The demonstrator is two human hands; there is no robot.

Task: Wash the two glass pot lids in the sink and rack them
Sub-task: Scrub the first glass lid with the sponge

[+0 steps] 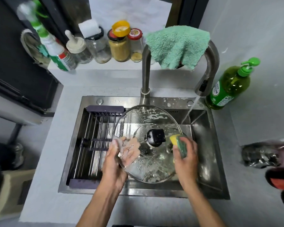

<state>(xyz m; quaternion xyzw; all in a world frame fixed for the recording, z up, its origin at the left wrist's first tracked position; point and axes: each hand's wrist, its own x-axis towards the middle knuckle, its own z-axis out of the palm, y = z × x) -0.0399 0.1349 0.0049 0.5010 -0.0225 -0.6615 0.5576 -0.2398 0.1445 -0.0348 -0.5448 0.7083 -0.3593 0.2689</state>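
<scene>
Looking down from the head view, a steel sink is seen set into a pale counter. A dark drying rack is laid across the sink's left half, its bars bare. A curved faucet arches over the basin with a green towel draped on it, and a stream of water is seen falling from the spout into the back right of the basin, clear of the lid. A green soap bottle is stood on the counter at the sink's right rear corner. Jars and a spray bottle are lined along the ledge behind.

A glass lid, streaked with suds, is held tilted over the middle of the sink, its black knob turned upward. Its left rim is gripped by the left hand, thumb on top and fingers seen through the glass beneath. A yellow and green sponge is pinched in the right hand and pressed against the lid's right side, just beside the knob. A second, smaller lid may be lying beneath, but the blurred reflections make this uncertain. Dark objects at the right edge are too blurred to be named.
</scene>
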